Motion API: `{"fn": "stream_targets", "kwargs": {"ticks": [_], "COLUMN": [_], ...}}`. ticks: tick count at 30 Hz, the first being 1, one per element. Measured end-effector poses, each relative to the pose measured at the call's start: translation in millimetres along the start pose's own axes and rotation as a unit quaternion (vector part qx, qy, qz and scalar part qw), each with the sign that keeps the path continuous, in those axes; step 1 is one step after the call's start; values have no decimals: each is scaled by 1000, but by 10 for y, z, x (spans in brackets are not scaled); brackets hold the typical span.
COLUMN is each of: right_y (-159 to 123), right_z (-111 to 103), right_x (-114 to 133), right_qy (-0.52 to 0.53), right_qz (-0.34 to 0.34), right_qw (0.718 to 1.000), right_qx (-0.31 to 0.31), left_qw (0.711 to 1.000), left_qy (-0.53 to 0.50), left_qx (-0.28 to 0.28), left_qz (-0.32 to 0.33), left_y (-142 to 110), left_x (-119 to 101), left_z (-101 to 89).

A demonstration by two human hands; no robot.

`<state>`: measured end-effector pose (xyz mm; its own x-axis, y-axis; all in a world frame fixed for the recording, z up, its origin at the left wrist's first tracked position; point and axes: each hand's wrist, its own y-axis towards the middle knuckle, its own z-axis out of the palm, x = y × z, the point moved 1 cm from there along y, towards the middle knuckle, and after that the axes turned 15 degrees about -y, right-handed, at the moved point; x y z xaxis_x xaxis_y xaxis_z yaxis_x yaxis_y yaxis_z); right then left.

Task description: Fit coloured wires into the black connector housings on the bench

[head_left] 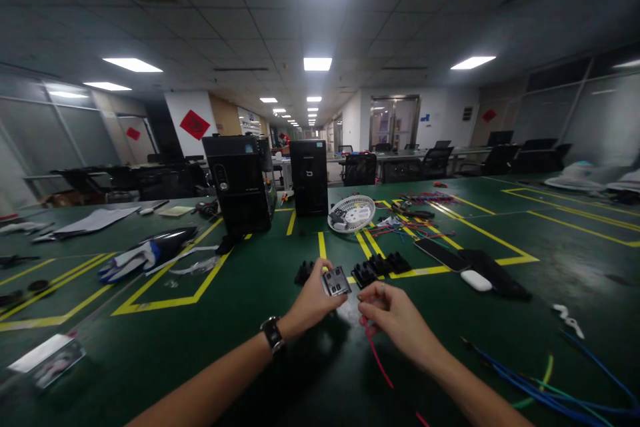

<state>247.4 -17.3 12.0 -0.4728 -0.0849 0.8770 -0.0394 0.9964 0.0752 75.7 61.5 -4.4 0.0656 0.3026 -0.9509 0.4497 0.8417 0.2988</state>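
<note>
Between thumb and fingers, my left hand (316, 293) grips a small grey and black device (336, 281) with several dark square openings on its face. A spot of yellow shows at its upper left edge. Just to the right, my right hand (393, 317) pinches a red wire (376, 353), whose free length hangs down toward the table. The hands are apart by a small gap, and the wire's upper end is hidden by the fingers. Behind them, a row of small black parts (380, 267) stands on the green table (240, 353).
Two black computer towers (240, 183) stand at the back. A white basket (353, 213) and bundles of wires sit beyond the black parts. On the right lie a phone (440, 255), a white case (476, 281) and blue wires (530, 380). Gloves (133, 260) lie left.
</note>
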Motion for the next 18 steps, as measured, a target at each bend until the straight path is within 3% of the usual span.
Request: {"fn": "stream_targets", "kwargs": {"ticks": [3,6,11,14,18], "right_y": [-31,-85,-164,-200,-205], "right_z": [99,248,367,266,129], "right_x": [63,74,108,234,368], "right_qy": [102,167,253,317,343], "right_qz": [4,15,48,46,21], "right_qw": [995,984,962,945,939], "right_qx": [18,62,85,67,22], "left_qw": [988,971,978,980,972], "left_qy": [-149,-235,-204,-179,-227], "left_qx": [-19,-7,-54,-84,-62], "left_qz": [-47,-52,1,9,-12], "left_y": [-251,-349,-352,-341,-326], "left_x": [-6,5,30,77,107], "left_z": [66,137,146,114,116]}}
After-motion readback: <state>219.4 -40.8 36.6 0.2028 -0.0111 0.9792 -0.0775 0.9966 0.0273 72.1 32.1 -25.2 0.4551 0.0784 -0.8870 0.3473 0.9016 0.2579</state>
